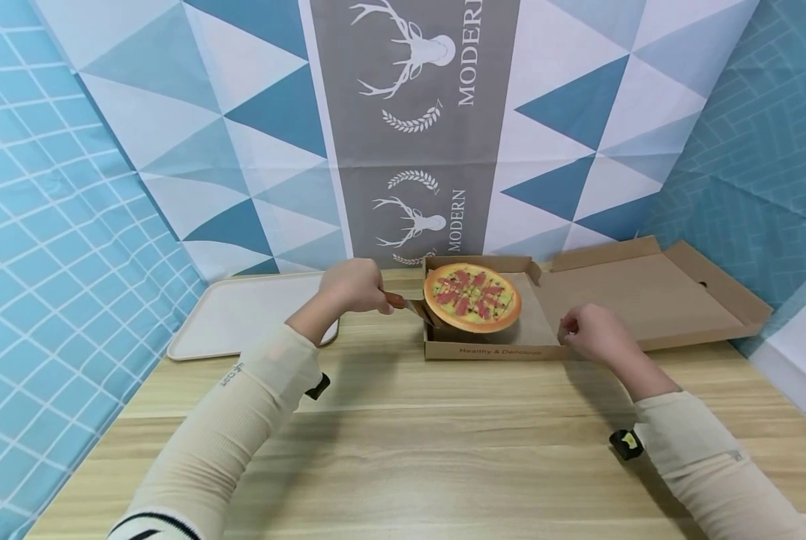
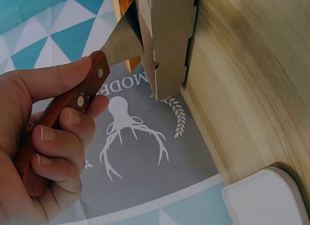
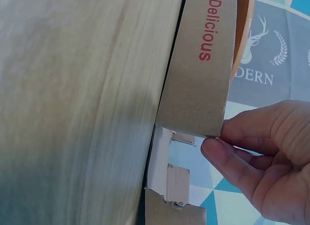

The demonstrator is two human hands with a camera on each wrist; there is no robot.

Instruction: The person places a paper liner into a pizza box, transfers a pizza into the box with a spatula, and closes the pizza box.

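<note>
In the head view my left hand (image 1: 355, 287) grips the reddish-brown wooden handle of a metal spatula (image 2: 121, 43). The spatula's blade meets the left edge of a round pizza (image 1: 473, 298) with pink strips and a golden crust. The pizza overlaps an opened cardboard pizza box (image 1: 490, 351), its left side raised close to the box's left wall. At the box's front right corner, my right hand (image 1: 593, 330) pinches the cardboard between thumb and forefinger, as the right wrist view shows. Part of the blade is hidden behind the box wall in the left wrist view.
A white tray (image 1: 241, 319) lies at the back left, partly behind my left hand. The box's lid (image 1: 645, 292) is folded out flat to the right on the wooden table (image 1: 403, 450). Patterned cloth (image 1: 416, 135) hangs behind.
</note>
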